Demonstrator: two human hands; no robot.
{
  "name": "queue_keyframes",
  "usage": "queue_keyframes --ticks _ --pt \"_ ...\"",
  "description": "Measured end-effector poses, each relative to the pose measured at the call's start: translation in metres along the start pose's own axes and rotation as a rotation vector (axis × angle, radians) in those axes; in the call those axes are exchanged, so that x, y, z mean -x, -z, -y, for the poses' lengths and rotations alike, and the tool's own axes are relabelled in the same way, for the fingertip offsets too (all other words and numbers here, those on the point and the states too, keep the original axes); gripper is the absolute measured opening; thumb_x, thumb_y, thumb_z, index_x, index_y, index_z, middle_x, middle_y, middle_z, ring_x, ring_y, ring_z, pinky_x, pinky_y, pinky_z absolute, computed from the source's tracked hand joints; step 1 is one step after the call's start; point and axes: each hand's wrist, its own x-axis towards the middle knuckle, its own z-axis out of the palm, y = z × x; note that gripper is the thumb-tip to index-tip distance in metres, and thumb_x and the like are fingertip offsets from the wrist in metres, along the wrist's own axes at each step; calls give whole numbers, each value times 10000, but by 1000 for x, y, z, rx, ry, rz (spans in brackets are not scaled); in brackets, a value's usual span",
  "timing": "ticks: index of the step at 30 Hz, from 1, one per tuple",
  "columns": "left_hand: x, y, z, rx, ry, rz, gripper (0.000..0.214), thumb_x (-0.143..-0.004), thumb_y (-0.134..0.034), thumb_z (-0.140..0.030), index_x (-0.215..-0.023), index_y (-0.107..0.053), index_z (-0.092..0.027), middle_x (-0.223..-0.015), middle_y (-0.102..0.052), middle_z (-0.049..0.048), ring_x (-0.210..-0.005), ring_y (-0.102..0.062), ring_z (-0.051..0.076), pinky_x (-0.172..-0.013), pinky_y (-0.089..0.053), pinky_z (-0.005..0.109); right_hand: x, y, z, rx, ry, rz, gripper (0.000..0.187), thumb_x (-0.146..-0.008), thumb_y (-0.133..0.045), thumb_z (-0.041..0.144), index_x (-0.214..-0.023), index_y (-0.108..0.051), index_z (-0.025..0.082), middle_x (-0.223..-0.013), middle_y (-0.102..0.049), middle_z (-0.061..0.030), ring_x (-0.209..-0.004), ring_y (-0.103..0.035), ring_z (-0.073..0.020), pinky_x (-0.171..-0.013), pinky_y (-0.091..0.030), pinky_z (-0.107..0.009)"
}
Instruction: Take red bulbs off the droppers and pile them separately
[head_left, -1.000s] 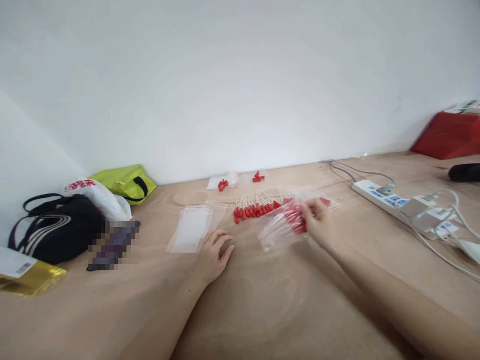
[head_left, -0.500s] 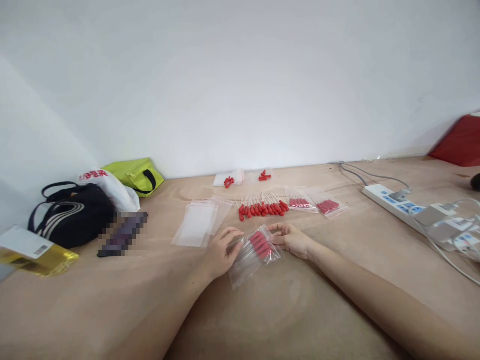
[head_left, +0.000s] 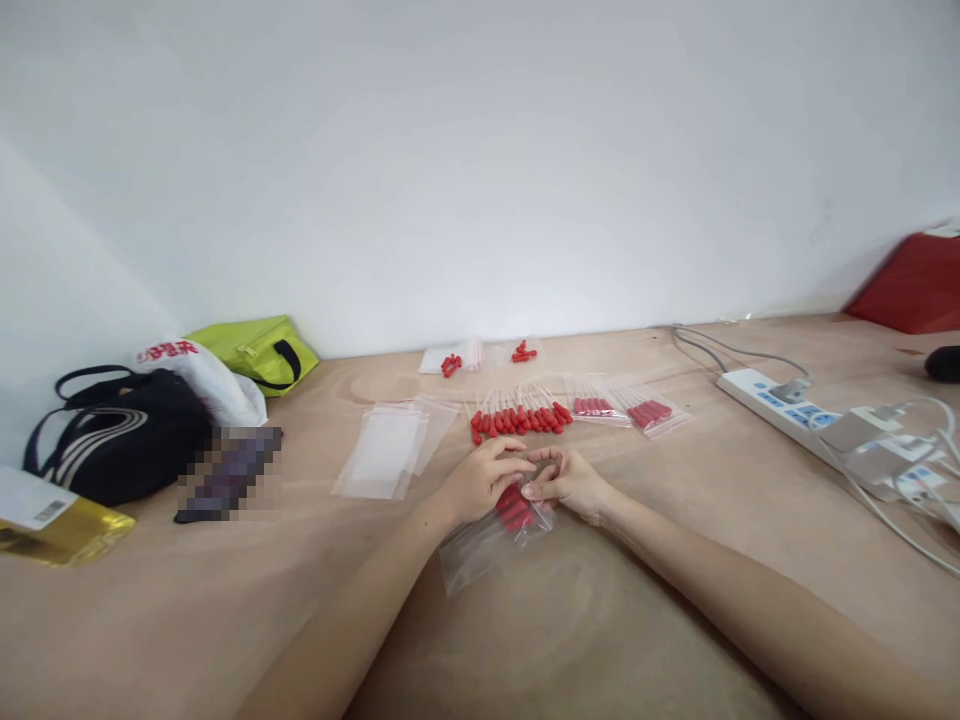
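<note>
A clear plastic bag [head_left: 487, 535] holding several red-tipped sticks lies on the wooden table [head_left: 600, 620] in front of me. My left hand [head_left: 484, 480] and my right hand [head_left: 566, 482] meet over its upper end, with the fingers of both pinched on the bag's top edge. Just beyond my hands lies a loose row of red-tipped sticks [head_left: 517, 417]. To its right are two filled bags [head_left: 626, 408]. A stack of empty clear bags [head_left: 386, 450] lies to the left of my left hand.
At the left stand a black bag [head_left: 112, 440], a white plastic bag [head_left: 199, 380], a lime green pouch [head_left: 255, 352] and a yellow box [head_left: 60, 528]. A white power strip [head_left: 795, 415] with plugs and cables lies at the right. Small bags with red pieces [head_left: 480, 356] sit by the wall.
My right hand brought the filled bag from the far right down to the table in front of me. My left hand moved right and joined it on the bag's top edge.
</note>
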Motion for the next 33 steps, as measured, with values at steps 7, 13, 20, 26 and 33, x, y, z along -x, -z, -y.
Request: queue_keyframes --ticks 7,13,20,26,33 --pt "1 4 2 11 -161 -18 249 -854 -397 -172 -882 -643 -198 -1010 -589 64 -941 -548 144 -827 -449 293 -1 1 -2 31 14 -7 647 -384 -829 292 -903 -474 141 -455 -589 68 -398 -552 -108 -402 -432 -198" --pt "-1 2 3 -80 -167 6 196 -852 -442 -235 -827 -623 -165 -892 -590 56 -837 -539 137 -776 -434 274 -1 1 -4 20 23 -1 682 -351 -838 310 -895 -460 148 -459 -596 60 -385 -546 -111 -397 -428 -200" --pt "-3 2 2 -184 -132 84 143 -836 -467 -237 -832 -593 -171 -888 -533 47 -843 -497 145 -773 -406 275 -1 2 -5 38 47 11 698 -348 -835 319 -902 -445 154 -441 -578 80 -380 -541 -113 -402 -423 -207" --pt "-4 3 4 -166 -170 93 135 -840 -464 -239 -788 -561 -161 -864 -556 35 -807 -488 136 -751 -388 263 -1 2 -6 61 44 11 702 -342 -833 320 -899 -440 154 -454 -585 77 -380 -540 -107 -408 -422 -205" --pt "-5 1 6 -164 -156 138 125 -836 -472 -237 -766 -544 -162 -793 -575 17 -769 -486 136 -723 -377 260 2 -1 -3 56 48 -1 723 -324 -828 336 -893 -420 154 -432 -577 75 -364 -519 -101 -394 -405 -197"
